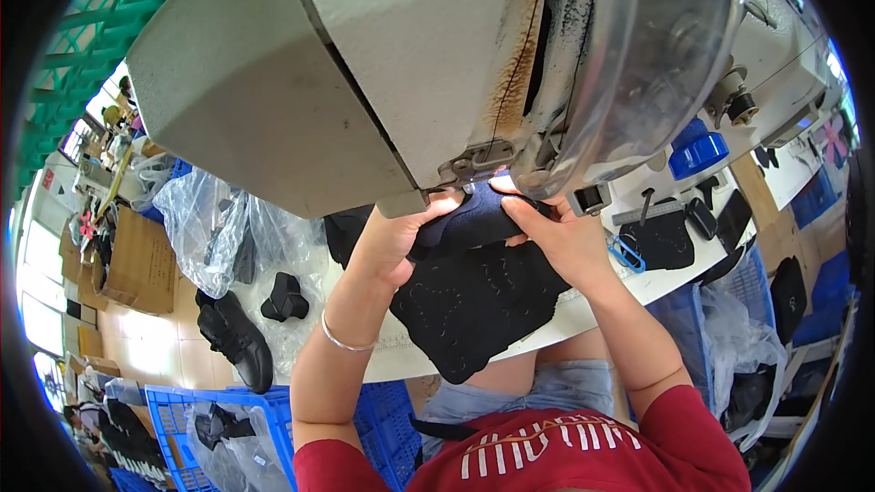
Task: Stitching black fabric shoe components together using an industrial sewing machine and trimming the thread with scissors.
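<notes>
Under the head of a grey-white sewing machine (365, 46), a dark navy and black fabric piece, perhaps part of a shoe upper (469, 220), is held between my hands. My left hand (398, 232) is closed on its left side, with some fingertips hidden by the machine. On the right side, my right hand (563, 239) pinches the same piece, thumb on top. The needle area is mostly out of sight. Just in front, a flat black fabric piece (483, 310) with dotted stitch lines hangs over the table edge.
A black shoe (239, 342) and a small folded black piece (284, 298) are to the left, near clear plastic bags (205, 228). To the right are blue-handled snips (626, 253), a metal ruler (647, 211) and another black piece (658, 241). Blue crates (169, 415) stand below.
</notes>
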`<state>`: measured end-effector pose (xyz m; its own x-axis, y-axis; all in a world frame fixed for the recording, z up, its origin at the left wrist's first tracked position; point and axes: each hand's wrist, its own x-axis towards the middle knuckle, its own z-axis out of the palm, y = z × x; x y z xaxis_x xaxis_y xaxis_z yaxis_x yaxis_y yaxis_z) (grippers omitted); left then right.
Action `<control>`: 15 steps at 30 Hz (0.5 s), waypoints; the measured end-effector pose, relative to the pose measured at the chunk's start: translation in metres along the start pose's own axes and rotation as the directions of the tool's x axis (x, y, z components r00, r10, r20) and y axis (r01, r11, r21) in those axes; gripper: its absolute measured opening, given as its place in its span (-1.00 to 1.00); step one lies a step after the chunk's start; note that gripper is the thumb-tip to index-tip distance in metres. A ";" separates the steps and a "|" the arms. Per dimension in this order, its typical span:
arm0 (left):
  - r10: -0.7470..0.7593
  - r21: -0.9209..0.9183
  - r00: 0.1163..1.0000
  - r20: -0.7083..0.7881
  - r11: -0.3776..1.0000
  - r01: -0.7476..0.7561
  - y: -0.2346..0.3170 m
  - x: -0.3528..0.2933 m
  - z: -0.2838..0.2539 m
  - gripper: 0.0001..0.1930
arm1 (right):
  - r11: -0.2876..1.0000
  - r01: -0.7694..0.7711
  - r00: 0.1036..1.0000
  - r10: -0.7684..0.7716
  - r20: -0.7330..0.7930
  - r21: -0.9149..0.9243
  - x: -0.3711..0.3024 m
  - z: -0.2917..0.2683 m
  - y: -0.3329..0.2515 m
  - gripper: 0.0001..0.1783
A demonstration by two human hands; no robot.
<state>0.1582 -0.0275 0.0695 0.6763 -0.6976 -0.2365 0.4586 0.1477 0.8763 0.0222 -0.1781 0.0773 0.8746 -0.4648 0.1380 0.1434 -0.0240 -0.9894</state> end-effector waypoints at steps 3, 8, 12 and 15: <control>0.011 -0.001 1.000 -0.009 1.000 -0.011 -0.002 0.001 -0.001 -0.83 | 0.999 -0.036 0.999 0.036 0.003 -0.036 0.001 -0.001 -0.003 -0.90; 0.013 -0.043 1.000 -0.007 0.999 -0.013 -0.007 0.003 -0.003 -0.81 | 0.995 0.006 1.000 -0.004 0.020 -0.101 0.006 -0.005 0.006 -0.92; 0.137 0.026 0.990 -0.007 0.990 -0.137 -0.017 0.006 -0.009 -0.75 | 0.996 0.006 1.000 -0.003 0.027 -0.091 0.011 -0.005 0.002 -0.92; 0.160 0.025 0.986 -0.047 0.987 -0.159 -0.014 0.002 -0.001 -0.79 | 0.993 -0.004 1.000 0.008 0.027 -0.122 0.016 -0.008 0.004 -0.92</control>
<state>0.1538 -0.0306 0.0568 0.7671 -0.6315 -0.1126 0.3306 0.2388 0.9131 0.0331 -0.1925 0.0750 0.8878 -0.4410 0.1317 0.0821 -0.1298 -0.9881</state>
